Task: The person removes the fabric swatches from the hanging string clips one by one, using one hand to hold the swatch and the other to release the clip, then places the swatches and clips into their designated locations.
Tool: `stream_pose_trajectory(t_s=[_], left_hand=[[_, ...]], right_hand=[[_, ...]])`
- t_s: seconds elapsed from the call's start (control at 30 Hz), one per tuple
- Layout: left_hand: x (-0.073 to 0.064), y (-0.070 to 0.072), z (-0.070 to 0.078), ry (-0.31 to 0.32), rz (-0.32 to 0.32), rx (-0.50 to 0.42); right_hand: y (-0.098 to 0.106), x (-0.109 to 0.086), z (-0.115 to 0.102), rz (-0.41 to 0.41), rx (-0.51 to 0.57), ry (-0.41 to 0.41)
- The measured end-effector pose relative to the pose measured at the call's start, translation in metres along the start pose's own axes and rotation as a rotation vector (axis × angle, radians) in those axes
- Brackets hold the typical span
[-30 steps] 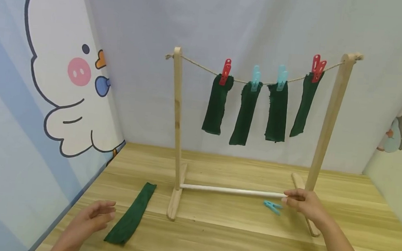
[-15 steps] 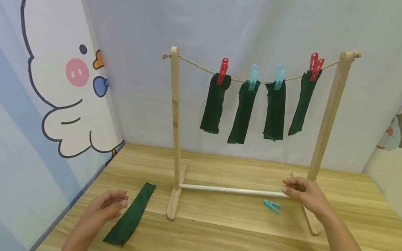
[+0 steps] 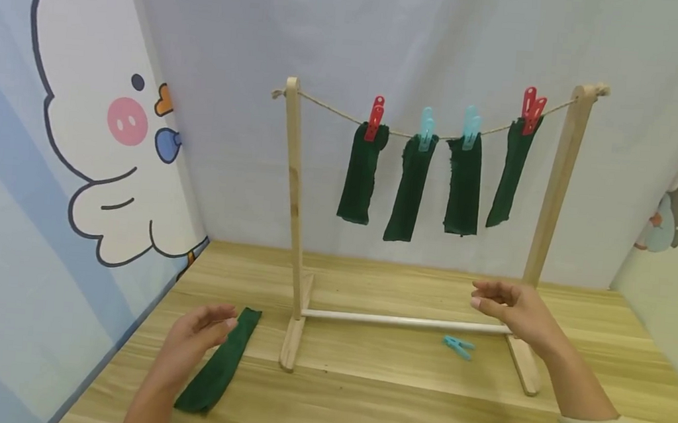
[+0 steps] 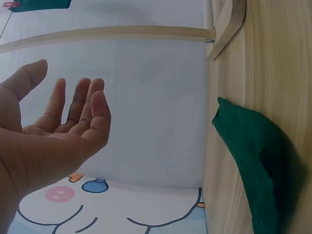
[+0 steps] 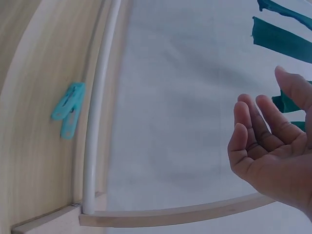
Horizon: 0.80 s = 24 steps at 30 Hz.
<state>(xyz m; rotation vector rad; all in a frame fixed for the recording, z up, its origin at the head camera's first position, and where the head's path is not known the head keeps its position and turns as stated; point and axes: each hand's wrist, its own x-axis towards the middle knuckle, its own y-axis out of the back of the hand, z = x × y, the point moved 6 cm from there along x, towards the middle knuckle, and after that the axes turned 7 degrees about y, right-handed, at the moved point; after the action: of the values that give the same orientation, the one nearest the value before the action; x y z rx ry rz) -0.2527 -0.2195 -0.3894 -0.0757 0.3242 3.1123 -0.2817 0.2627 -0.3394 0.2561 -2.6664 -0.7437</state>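
My left hand [image 3: 194, 339] hovers above a loose strip of dark green cloth [image 3: 219, 371] on the table, overlapping it in the head view. Its fingers are loosely bent with nothing between them, as the left wrist view also shows. My right hand [image 3: 513, 311] hangs in the air in front of the right post, likewise relaxed and holding nothing. Below it a light blue clothespin [image 3: 458, 347] lies on the table, just in front of the white bar [image 3: 405, 321]. Several green cloth strips [image 3: 463, 188] hang from the rope, pinned by red clothespins [image 3: 374, 119] and light blue clothespins [image 3: 426, 130].
The wooden rack has a left post [image 3: 294, 195] and a right post [image 3: 558, 189], each on a foot on the wooden table [image 3: 347, 411]. A rope [image 3: 335, 110] spans their tops. A wall with a cartoon duck [image 3: 86, 85] borders the left side.
My left hand has moved up and to the right, over the loose green cloth strip. My right hand has risen slightly away from the white bar.
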Motion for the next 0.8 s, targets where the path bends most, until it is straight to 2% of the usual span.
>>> stream_pose_trajectory(t_s=[0.23, 0.4, 0.63, 0.8], left_hand=[[0.004, -0.011, 0.018, -0.106, 0.015, -0.089], [0.004, -0.022, 0.03, -0.173, -0.025, -0.119], [0.008, -0.039, 0.043, -0.212, -0.063, -0.112], [0.015, -0.055, 0.052, -0.232, -0.132, -0.107]], right_hand=[[0.001, 0.009, -0.023, 0.002, 0.001, 0.076], [0.005, 0.012, -0.04, 0.015, -0.006, 0.137], [0.01, 0.017, -0.06, 0.039, -0.001, 0.213], [0.013, 0.019, -0.07, 0.053, -0.017, 0.245]])
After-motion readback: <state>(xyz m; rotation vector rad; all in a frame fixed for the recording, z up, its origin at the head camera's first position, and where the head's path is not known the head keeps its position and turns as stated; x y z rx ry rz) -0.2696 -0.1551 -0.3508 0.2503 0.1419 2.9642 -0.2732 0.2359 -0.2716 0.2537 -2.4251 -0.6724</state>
